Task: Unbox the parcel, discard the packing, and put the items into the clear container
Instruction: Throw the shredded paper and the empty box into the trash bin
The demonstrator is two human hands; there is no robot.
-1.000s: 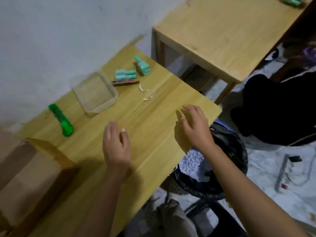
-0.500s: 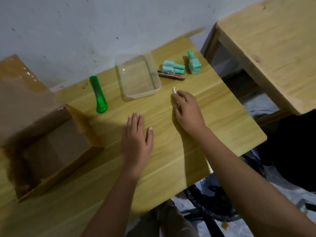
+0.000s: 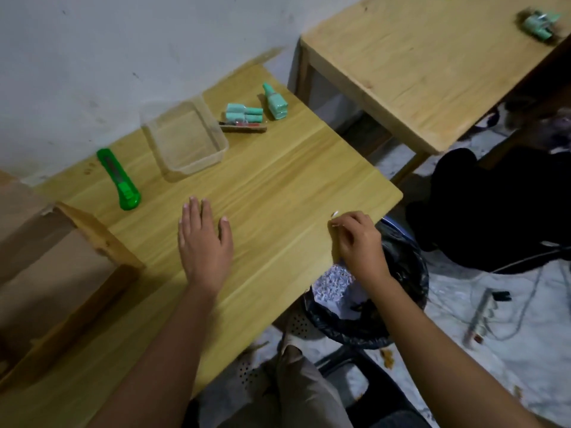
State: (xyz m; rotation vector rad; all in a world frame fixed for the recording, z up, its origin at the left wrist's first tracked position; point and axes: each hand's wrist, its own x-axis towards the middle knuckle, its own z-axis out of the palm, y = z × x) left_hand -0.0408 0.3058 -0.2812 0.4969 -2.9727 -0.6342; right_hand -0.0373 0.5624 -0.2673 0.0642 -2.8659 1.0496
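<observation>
The right hand (image 3: 358,242) pinches a tiny white scrap (image 3: 335,214) at the table's (image 3: 293,186) right edge, above the black-lined bin (image 3: 411,273). So light a shred may cling to the fingers or drift past the bin, whose mouth sits partly under the tabletop. The left hand (image 3: 204,245) lies flat, fingers straight, holding nothing. The clear container (image 3: 197,163) stands empty near the wall, with teal packets (image 3: 244,112) and a teal bottle (image 3: 275,101) just beside it, unobstructed. A green utility knife (image 3: 119,180) and the opened cardboard box (image 3: 61,273) sit left.
</observation>
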